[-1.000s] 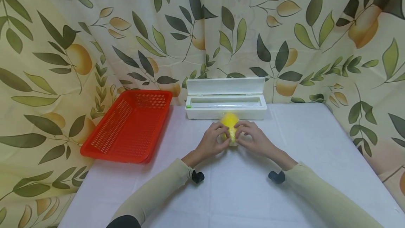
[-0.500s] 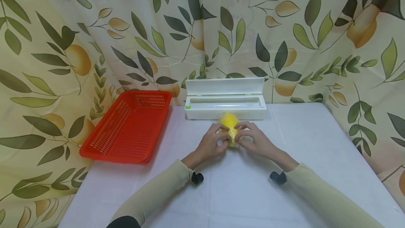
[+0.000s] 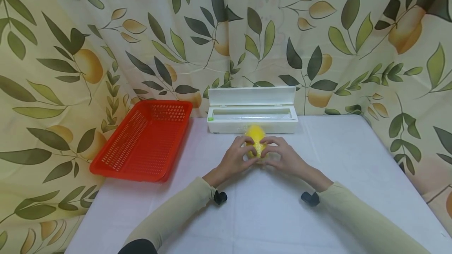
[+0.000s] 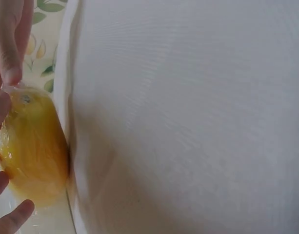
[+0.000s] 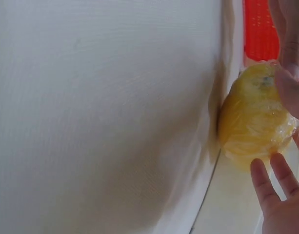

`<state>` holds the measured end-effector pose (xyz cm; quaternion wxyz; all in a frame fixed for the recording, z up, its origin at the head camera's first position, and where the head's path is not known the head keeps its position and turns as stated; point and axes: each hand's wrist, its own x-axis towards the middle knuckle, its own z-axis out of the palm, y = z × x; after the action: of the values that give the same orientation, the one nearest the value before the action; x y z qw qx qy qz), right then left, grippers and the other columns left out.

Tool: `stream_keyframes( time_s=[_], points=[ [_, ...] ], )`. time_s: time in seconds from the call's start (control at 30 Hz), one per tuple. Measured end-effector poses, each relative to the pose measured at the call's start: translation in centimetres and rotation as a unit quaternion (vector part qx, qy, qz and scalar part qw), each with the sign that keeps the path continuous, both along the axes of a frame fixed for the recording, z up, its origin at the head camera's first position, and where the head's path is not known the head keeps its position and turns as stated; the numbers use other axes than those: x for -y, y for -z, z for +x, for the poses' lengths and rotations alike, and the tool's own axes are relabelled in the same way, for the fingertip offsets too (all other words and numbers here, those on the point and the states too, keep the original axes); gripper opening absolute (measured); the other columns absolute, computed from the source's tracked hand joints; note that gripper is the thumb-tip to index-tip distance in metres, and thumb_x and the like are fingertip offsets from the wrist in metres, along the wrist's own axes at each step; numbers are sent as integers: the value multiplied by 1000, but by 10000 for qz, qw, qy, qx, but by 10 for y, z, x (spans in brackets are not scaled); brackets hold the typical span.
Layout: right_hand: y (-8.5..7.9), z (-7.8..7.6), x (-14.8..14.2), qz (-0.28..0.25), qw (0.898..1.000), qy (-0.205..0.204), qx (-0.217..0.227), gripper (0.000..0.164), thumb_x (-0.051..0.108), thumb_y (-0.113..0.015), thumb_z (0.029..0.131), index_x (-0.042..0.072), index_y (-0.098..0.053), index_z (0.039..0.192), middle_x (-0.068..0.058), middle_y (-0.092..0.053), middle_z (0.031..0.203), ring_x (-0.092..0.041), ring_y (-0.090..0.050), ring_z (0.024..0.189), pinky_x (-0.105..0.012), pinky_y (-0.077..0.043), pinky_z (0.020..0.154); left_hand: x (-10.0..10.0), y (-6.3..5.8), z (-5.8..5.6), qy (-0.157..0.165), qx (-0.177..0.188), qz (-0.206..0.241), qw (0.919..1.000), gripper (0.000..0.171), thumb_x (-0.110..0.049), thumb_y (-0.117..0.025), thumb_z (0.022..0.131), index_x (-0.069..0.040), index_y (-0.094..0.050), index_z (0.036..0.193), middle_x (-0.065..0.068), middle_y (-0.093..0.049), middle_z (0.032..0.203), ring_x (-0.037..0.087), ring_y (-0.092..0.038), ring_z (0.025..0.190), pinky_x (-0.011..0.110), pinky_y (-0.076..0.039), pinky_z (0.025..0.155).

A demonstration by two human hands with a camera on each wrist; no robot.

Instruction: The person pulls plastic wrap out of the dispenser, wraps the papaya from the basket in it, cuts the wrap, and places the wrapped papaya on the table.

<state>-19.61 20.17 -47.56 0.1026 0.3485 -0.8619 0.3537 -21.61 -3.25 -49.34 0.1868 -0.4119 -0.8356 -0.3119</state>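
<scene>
A yellow fruit point(image 3: 256, 131), shaped somewhat like a lemon or mango, lies on the table under clear, crinkled plastic wrap. Its stem end shows through the wrap in both wrist views. My left hand point(image 3: 236, 156) curls its fingers and thumb against the fruit's left side. From the right, my right hand point(image 3: 284, 155) does the same with bent fingers. The fingertips touch the film on the near part of the fruit. How much film each hand pinches is hard to tell.
Just behind the fruit stands a white plastic-wrap dispenser point(image 3: 252, 127) with its lid raised and a roll point(image 3: 252, 116) inside. A red perforated basket point(image 3: 141, 144) sits at the left. White cloth covers the table point(image 3: 346, 160); a leaf-patterned curtain point(image 3: 254, 50) hangs behind.
Both hands stay at the fruit with small finger shifts along the film. The right thumb has drawn slightly toward the near end. Dispenser and basket have not moved.
</scene>
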Motion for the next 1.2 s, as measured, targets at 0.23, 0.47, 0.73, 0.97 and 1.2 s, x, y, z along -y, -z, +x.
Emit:
stream_keyframes(
  time_s=[0.23, 0.47, 0.73, 0.97, 1.2],
  points=[
    [3, -4, 2, -187, 9996, 203, -93, 24, 4, -90, 76, 20, -74, 82, -11, -65, 126, -35, -54, 118, -62, -43, 98, -1, 1, -4, 114, 170, 349, 9992, 16, -13, -89, 81, -11, -73, 83, 10, -62, 119, 27, -56, 114, 36, -51, 97],
    [5, -7, 4, -223, 9991, 340, -111, 34, 5, -91, 74, 10, -76, 104, -10, -68, 126, -35, -56, 124, -56, -47, 102, 0, 0, -5, -75, 577, 502, 9970, 22, -17, -89, 82, -7, -73, 94, 13, -63, 132, 29, -55, 127, 42, -46, 108],
    [5, -4, 5, -173, 9988, 313, -332, 50, 8, -88, 78, 3, -72, 126, -12, -65, 137, -33, -58, 131, -49, -49, 102, 2, 3, -7, -220, 158, 437, 9987, 31, -21, -89, 81, -9, -76, 107, 12, -66, 130, 29, -56, 127, 39, -41, 113],
    [4, -4, 7, -50, 9990, 303, -335, 50, 9, -86, 81, 4, -70, 129, -12, -63, 139, -32, -60, 128, -46, -53, 95, 3, 3, -8, -210, 202, 576, 9979, 31, -19, -90, 81, -8, -77, 106, 12, -67, 127, 27, -59, 126, 33, -40, 113],
    [6, -5, 7, -127, 9983, 237, -513, 50, 7, -86, 81, 3, -71, 128, -14, -64, 137, -34, -62, 125, -47, -54, 93, 3, 3, -9, -212, 165, 555, 9981, 30, -19, -90, 80, -8, -78, 105, 11, -68, 126, 27, -60, 125, 33, -41, 113]
  ],
)
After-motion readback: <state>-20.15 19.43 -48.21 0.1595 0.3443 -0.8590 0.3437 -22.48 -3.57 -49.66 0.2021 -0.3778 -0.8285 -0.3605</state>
